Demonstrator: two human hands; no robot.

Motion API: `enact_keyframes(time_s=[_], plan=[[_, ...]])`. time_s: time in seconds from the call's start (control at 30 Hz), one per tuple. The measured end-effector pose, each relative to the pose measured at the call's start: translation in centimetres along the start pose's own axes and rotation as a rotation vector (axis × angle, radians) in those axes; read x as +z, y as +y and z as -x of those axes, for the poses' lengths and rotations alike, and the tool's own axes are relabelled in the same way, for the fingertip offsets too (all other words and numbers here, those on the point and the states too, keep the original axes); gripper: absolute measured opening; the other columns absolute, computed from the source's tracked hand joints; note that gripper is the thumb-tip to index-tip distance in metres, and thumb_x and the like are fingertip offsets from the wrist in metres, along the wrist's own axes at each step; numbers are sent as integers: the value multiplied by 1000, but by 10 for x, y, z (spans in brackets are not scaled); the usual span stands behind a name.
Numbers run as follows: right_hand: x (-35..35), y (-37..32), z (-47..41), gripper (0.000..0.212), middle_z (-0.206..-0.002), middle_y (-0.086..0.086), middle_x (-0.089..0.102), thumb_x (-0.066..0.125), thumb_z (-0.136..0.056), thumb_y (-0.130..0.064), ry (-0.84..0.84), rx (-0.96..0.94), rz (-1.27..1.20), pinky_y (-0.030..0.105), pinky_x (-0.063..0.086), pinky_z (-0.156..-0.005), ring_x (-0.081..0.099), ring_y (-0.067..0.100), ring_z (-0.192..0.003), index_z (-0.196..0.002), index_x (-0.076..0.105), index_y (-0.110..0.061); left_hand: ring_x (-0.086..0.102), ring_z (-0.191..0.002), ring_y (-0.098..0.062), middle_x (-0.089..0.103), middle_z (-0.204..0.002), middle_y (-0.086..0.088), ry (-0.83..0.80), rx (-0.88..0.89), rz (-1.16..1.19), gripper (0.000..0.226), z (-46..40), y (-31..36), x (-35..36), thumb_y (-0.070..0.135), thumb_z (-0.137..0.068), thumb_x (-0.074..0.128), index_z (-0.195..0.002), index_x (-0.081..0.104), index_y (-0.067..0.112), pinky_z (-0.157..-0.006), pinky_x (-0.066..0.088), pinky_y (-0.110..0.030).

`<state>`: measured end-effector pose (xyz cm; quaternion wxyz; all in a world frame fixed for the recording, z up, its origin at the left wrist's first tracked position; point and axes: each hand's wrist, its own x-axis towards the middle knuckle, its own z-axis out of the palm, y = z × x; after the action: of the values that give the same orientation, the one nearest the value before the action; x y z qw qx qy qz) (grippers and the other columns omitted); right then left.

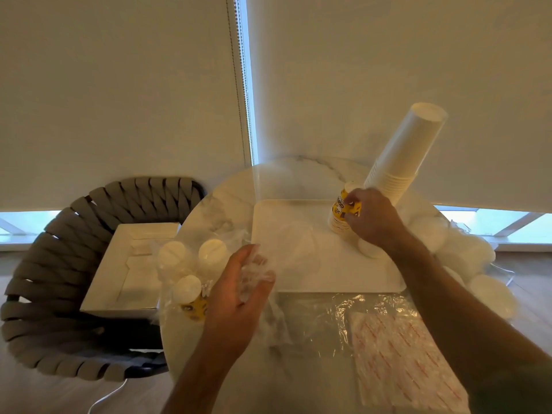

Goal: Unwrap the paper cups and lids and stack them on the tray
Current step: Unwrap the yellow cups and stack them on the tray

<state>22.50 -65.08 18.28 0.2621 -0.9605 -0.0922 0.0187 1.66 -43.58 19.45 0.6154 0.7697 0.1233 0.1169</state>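
Right hand (372,218) grips yellow cup stack (343,210) on tray (298,216) (far corner); left hand (239,294) holds crumpled clear wrap (254,273).

The tray (298,222) lies on the round table (227,198). On its far right part stand a short cup stack (340,216) and, just behind that, a tall leaning cup stack (403,150). Left of the tray sit three wrapped cup stacks (191,264); further left, a box (125,264) rests on a chair (59,234). Right of the tray lie lids (478,270); before it, plastic wrap (388,339).
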Motion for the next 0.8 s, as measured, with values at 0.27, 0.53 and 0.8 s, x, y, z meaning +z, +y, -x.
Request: enact_keyframes(time_s=[0.27, 0.53, 0.8], plan=[[13, -47, 86, 39, -91, 5, 73, 42, -106, -42, -818, 229, -534, 30, 54, -74, 67, 16, -78, -106, 68, -12, 51, -130, -5, 53, -142, 10, 23, 14, 249, 52, -6, 0, 0, 35, -100, 50, -149, 35, 27, -105, 46, -22], [29, -80, 116, 56, -118, 23, 69, 33, -103, -59, -1192, 469, -1271, 39, 59, -84, 71, 37, -98, -138, 47, -17, 47, -134, -5, 44, -150, 14, -71, -25, 337, 80, -8, 3, -2, 58, -79, 57, -149, 20, 44, -112, 41, -44], [29, -88, 107, 45, -97, 15, 68, 65, -84, 3, -584, 458, -1686, 26, 48, -60, 54, 18, -69, -119, 49, -20, 45, -137, -11, 48, -147, 12, -19, 17, 452, 90, -13, -3, -20, 48, -73, 77, -148, 29, 34, -114, 36, -45]])
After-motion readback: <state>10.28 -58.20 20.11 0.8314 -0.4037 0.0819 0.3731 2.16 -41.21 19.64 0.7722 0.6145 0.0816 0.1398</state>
